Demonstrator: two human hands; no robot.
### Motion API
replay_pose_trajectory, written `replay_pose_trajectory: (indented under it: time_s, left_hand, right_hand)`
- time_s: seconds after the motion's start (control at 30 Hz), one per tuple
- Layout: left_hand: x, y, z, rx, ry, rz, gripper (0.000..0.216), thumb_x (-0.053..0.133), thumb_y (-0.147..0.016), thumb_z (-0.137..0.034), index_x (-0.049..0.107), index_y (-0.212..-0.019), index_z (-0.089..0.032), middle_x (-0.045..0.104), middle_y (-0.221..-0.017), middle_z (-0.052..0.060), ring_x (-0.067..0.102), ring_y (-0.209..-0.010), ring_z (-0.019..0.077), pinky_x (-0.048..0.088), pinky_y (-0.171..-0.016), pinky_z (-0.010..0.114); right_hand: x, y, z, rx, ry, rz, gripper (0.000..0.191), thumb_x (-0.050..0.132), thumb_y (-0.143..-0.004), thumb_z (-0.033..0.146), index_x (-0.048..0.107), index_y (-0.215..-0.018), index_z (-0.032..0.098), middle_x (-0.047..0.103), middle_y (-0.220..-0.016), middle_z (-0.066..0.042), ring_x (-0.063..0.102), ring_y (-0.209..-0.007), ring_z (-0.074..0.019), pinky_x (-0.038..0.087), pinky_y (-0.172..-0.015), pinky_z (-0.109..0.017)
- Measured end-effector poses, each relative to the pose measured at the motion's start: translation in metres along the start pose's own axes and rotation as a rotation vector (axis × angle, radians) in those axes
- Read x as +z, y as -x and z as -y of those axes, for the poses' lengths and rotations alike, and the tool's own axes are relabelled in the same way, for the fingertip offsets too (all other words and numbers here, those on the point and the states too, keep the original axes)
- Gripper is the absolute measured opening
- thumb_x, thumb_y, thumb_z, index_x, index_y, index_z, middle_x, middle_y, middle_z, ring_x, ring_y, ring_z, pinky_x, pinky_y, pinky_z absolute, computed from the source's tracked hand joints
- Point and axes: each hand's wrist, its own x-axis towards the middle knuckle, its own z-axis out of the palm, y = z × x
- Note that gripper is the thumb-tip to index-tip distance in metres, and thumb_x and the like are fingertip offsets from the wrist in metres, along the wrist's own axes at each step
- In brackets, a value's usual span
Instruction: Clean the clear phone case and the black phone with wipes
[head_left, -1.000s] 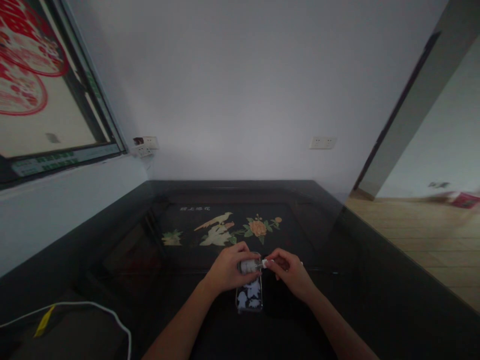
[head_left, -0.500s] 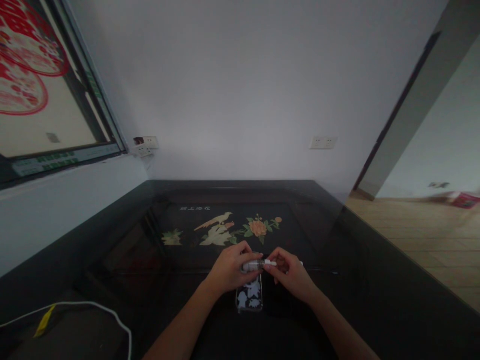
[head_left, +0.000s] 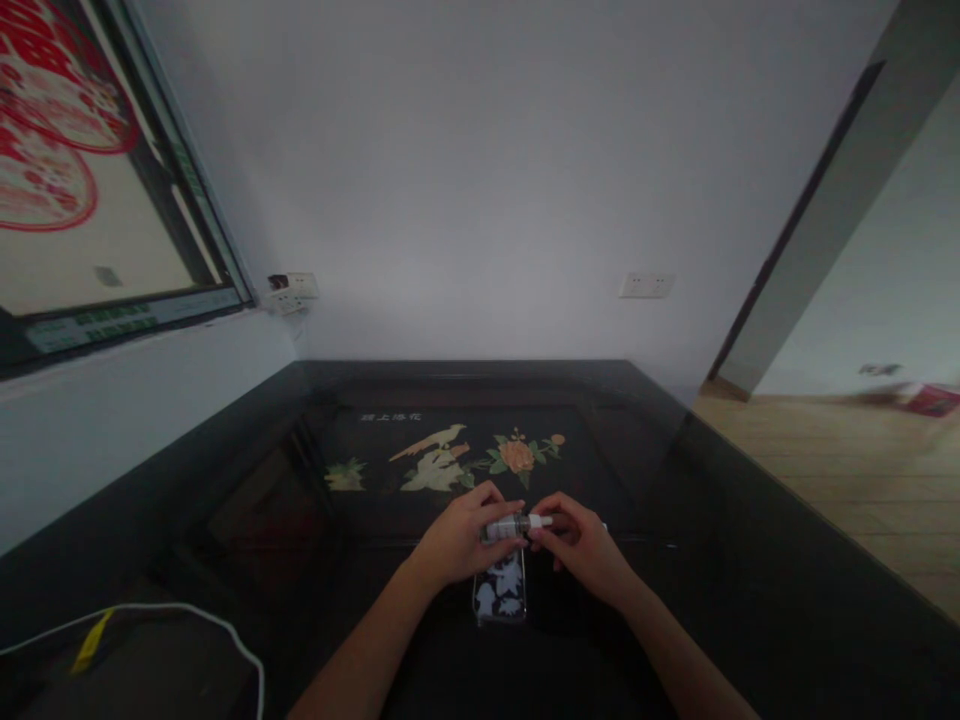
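My left hand (head_left: 472,535) is closed around a small clear bottle (head_left: 504,527) that lies sideways in its fingers. The bottle's white nozzle-like top (head_left: 539,521) points to the right. At that top, my right hand (head_left: 574,545) has its thumb and fingers pinched together on the white part. Just below both hands, a clear phone case (head_left: 500,592) with pale cartoon-like shapes lies on the glossy black table (head_left: 637,640). The case's upper end is hidden by my left hand and the bottle. A small white bit (head_left: 604,526) shows behind my right hand; its kind is unclear.
A white cable (head_left: 187,606) with a yellow tag (head_left: 91,643) curves over the near left corner. Bird-and-flower artwork (head_left: 516,457) decorates the tabletop beyond my hands. The wall (head_left: 465,180) with sockets (head_left: 646,286) borders the far edge, and a window (head_left: 97,180) is on the left.
The bottle's white top has turned or shifted slightly and shows more plainly between my hands. My right fingers have moved a little around it. The phone case stays put.
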Motion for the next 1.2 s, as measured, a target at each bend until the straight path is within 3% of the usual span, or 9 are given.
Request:
replay_pose_trajectory:
  time_s: [0.13, 0.37, 0.6, 0.7, 0.83, 0.93, 1.07, 1.13, 1.2]
  left_hand:
    - [0.0, 0.0, -0.001, -0.024, -0.008, -0.003, 0.048, 0.072, -0.089, -0.043, 0.065, -0.134, -0.028, 0.062, -0.103, 0.006, 0.063, -0.091, 0.0176, 0.055, -0.082, 0.032]
    - [0.0, 0.0, -0.002, -0.008, 0.011, -0.006, 0.049, 0.071, -0.09, -0.042, 0.064, -0.135, -0.026, 0.062, -0.105, 0.007, 0.064, -0.092, 0.0175, 0.055, -0.084, 0.032]
    - [0.004, 0.0, -0.005, 0.032, 0.007, -0.007, 0.047, 0.073, -0.088, -0.042, 0.066, -0.131, -0.026, 0.063, -0.104, 0.007, 0.065, -0.091, 0.0173, 0.055, -0.081, 0.03]
    - [0.006, -0.001, -0.006, 0.057, 0.001, -0.006, 0.046, 0.074, -0.087, -0.043, 0.067, -0.129, -0.027, 0.064, -0.105, 0.007, 0.065, -0.092, 0.018, 0.055, -0.081, 0.03]
    - [0.009, -0.002, -0.008, 0.055, -0.014, 0.018, 0.047, 0.076, -0.085, -0.042, 0.068, -0.129, -0.027, 0.064, -0.105, 0.007, 0.065, -0.092, 0.0184, 0.055, -0.08, 0.03]
    - [0.008, -0.003, -0.008, 0.023, -0.001, 0.033, 0.045, 0.075, -0.086, -0.042, 0.068, -0.127, -0.027, 0.063, -0.103, 0.005, 0.064, -0.091, 0.0175, 0.055, -0.082, 0.029]
    - [0.006, -0.003, -0.008, -0.035, 0.023, 0.002, 0.045, 0.075, -0.087, -0.041, 0.066, -0.129, -0.028, 0.062, -0.105, 0.004, 0.064, -0.093, 0.0168, 0.054, -0.085, 0.029]
    - [0.005, -0.003, -0.008, -0.053, 0.033, 0.003, 0.043, 0.074, -0.088, -0.04, 0.067, -0.128, -0.027, 0.061, -0.104, 0.004, 0.064, -0.093, 0.0169, 0.054, -0.085, 0.03]
    - [0.004, -0.004, -0.008, -0.06, 0.045, 0.004, 0.04, 0.073, -0.088, -0.039, 0.068, -0.125, -0.026, 0.062, -0.104, 0.005, 0.064, -0.094, 0.0173, 0.054, -0.085, 0.03]
  right_hand:
    - [-0.001, 0.001, -0.001, 0.003, 0.044, -0.028, 0.023, 0.073, -0.088, 0.041, 0.061, -0.098, 0.023, 0.071, -0.088, 0.0, 0.059, -0.057, -0.0097, 0.046, -0.044, -0.018]
    - [-0.003, 0.0, -0.002, -0.022, 0.047, -0.023, 0.024, 0.072, -0.088, 0.042, 0.065, -0.102, 0.024, 0.071, -0.091, -0.001, 0.06, -0.061, -0.011, 0.045, -0.048, -0.02]
    - [-0.003, 0.0, -0.002, 0.041, 0.092, -0.032, 0.034, 0.073, -0.085, 0.053, 0.06, -0.084, 0.022, 0.066, -0.065, 0.002, 0.058, -0.053, -0.0129, 0.041, -0.046, -0.022]
    - [-0.004, 0.001, -0.006, 0.014, 0.128, -0.015, 0.043, 0.066, -0.089, 0.06, 0.056, -0.072, 0.021, 0.058, -0.055, 0.003, 0.055, -0.05, -0.0132, 0.041, -0.048, -0.023]
    - [-0.006, 0.002, -0.007, -0.058, 0.165, 0.006, 0.059, 0.04, -0.1, 0.064, 0.06, -0.067, 0.02, 0.057, -0.055, 0.0, 0.053, -0.05, -0.0135, 0.04, -0.05, -0.025]
    - [-0.007, 0.002, -0.004, -0.095, 0.126, -0.053, 0.057, 0.034, -0.104, 0.06, 0.069, -0.086, 0.019, 0.06, -0.062, -0.001, 0.057, -0.056, -0.0142, 0.043, -0.053, -0.025]
    - [-0.005, 0.002, 0.003, -0.103, 0.042, -0.06, 0.039, 0.058, -0.097, 0.053, 0.065, -0.12, 0.023, 0.069, -0.103, -0.007, 0.066, -0.085, -0.0195, 0.051, -0.059, -0.024]
    - [-0.003, 0.003, 0.006, -0.151, 0.069, -0.046, 0.037, 0.065, -0.093, 0.046, 0.065, -0.124, 0.025, 0.065, -0.12, -0.009, 0.065, -0.102, -0.0224, 0.057, -0.069, -0.027]
    - [-0.001, 0.003, 0.007, -0.204, 0.109, -0.038, 0.03, 0.064, -0.095, 0.042, 0.068, -0.119, 0.025, 0.064, -0.121, -0.01, 0.064, -0.108, -0.0234, 0.058, -0.076, -0.029]
